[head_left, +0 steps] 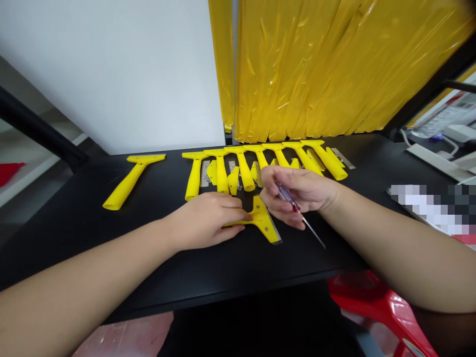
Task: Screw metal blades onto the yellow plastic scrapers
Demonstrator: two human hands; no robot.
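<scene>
My left hand (pixel 211 220) is closed around the handle of a yellow scraper (pixel 262 220), which lies on its side on the black table. Two screws show in its head, and a metal blade runs along its right edge. Above and to the right, my right hand (pixel 295 191) grips a screwdriver (pixel 285 194) with a clear purple and red handle. The screwdriver's thin shaft points down to the right, apart from the scraper. Behind both hands stretches a row of several yellow scraper handles (pixel 192 178), with loose yellow pieces (pixel 233 179), metal blades (pixel 205 173) and small screws between them.
One more yellow scraper (pixel 130 183) lies apart at the left of the black table (pixel 178 282). A white panel (pixel 148 74) and yellow plastic sheeting (pixel 316 69) stand behind. A red stool (pixel 375 302) is below the front edge, and a white shelf (pixel 439 161) is at right.
</scene>
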